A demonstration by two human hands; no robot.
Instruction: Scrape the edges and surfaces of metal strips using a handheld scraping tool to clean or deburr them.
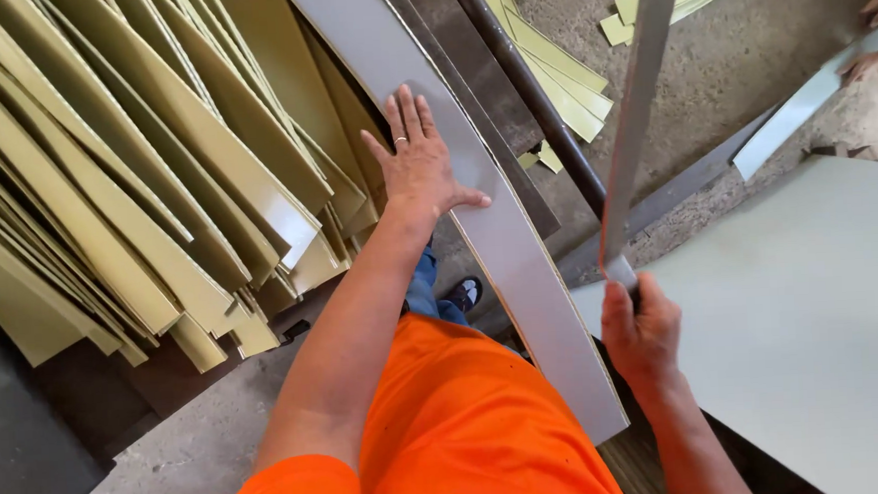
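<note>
The left hand (418, 163) lies flat, fingers spread, on a long grey strip (519, 253) running from top centre down to lower centre of the frame; it presses, not grips. The right hand (641, 327) is clenched round the lower end of a narrow metal strip (636, 96) that rises to the top edge. Both strips look thin, stiff along their length yet likely springy, with edges that could cut (best held flat or near an end). At left, a leaning stack of yellow-green strips (125, 173). At right, a pale sheet (814, 328). Beneath, a dusty concrete floor (730, 61) with offcuts (550, 81) at top centre.
</note>
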